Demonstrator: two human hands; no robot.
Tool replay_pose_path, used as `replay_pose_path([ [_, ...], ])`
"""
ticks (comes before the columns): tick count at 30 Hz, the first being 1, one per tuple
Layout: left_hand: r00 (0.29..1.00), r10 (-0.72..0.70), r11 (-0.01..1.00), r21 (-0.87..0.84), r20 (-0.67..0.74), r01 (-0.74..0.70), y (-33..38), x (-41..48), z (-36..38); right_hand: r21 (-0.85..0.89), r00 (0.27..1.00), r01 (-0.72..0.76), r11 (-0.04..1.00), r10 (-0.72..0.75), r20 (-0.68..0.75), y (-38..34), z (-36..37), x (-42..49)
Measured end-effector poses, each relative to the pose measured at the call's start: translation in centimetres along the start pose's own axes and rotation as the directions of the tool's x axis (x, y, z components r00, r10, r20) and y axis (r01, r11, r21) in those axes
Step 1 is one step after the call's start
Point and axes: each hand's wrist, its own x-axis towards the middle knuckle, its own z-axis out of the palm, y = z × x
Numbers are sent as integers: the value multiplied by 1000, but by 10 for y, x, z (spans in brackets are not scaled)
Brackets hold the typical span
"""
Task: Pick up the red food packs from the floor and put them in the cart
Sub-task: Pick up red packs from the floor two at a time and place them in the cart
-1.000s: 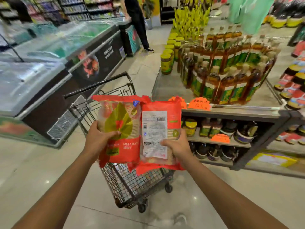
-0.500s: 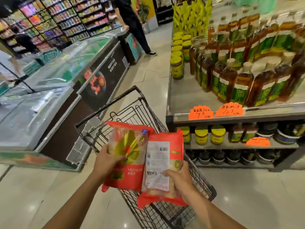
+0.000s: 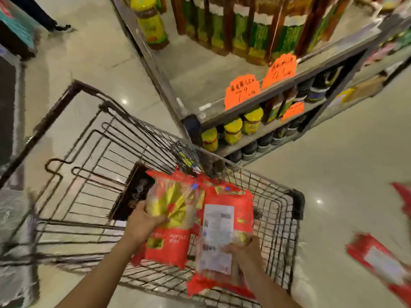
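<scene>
My left hand (image 3: 142,225) grips a red food pack (image 3: 171,236) with a yellow-green fan print, front side up. My right hand (image 3: 242,250) holds a second red food pack (image 3: 222,232) showing its white back label. Both packs are over the inside of the wire shopping cart (image 3: 287,221), side by side and touching. A dark packet (image 3: 133,194) lies in the cart at the left of them. Two more red packs (image 3: 378,261) (image 3: 403,198) lie on the floor at the right, blurred.
A shelf unit (image 3: 255,107) with oil bottles, yellow-lidded jars and orange price tags stands just beyond the cart. A freezer cabinet (image 3: 9,103) is at the left edge. Another person's shoe (image 3: 62,27) shows far left on the tiled floor.
My view has tipped downward and closer to the cart. Both hands have lowered the two packs from above the cart's rim into its basket. Red packs on the floor came into view.
</scene>
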Motion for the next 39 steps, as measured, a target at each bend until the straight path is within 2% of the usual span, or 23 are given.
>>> replay_pose_path([
  [4, 996, -53, 998, 34, 72, 51, -41, 79, 2, 216, 990, -99, 971, 117, -75, 58, 16, 51],
  [6, 992, -86, 996, 37, 97, 82, -47, 111, 7, 287, 983, -120, 950, 154, -99, 52, 19, 60],
  [11, 992, -9, 996, 93, 128, -3, -31, 173, 50, 283, 969, -109, 953, 166, -183, 25, 9, 91],
  [14, 993, 44, 986, 158, 106, -61, -27, 201, 69, 164, 972, -78, 983, 111, -207, 24, -2, 119],
  [18, 987, 130, 950, 273, 95, -151, -53, 245, 75, -195, 976, -64, 979, 21, -216, 34, -1, 150],
  [21, 951, 282, 837, 452, 127, -308, -9, 171, 62, -534, 971, -38, 845, -95, -218, 46, -6, 166],
  [22, 939, 316, 811, 477, 133, -340, 3, 150, 56, -579, 977, 4, 815, -125, -170, 44, -6, 164],
  [25, 912, 363, 719, 564, 193, -406, 36, 106, 34, -718, 955, 190, 670, -295, -22, -23, -2, 81],
  [27, 839, 481, 583, 622, 256, -523, 63, 77, 24, -814, 904, 297, 499, -421, 72, -62, -6, 33],
  [29, 736, 619, 456, 637, 275, -622, 100, 42, 19, -872, 831, 344, 349, -545, 110, -98, -13, -15],
  [32, 551, 767, 242, 646, 330, -724, 157, -19, 19, -909, 702, 369, 191, -698, 139, -137, -32, -76],
  [35, 309, 865, 6, 608, 395, -794, 198, -70, 32, -933, 628, 305, 192, -777, 46, -153, -63, -124],
  [39, 123, 852, -192, 521, 510, -832, 228, -141, 58, -917, 581, 204, 344, -796, -169, -127, -117, -183],
])
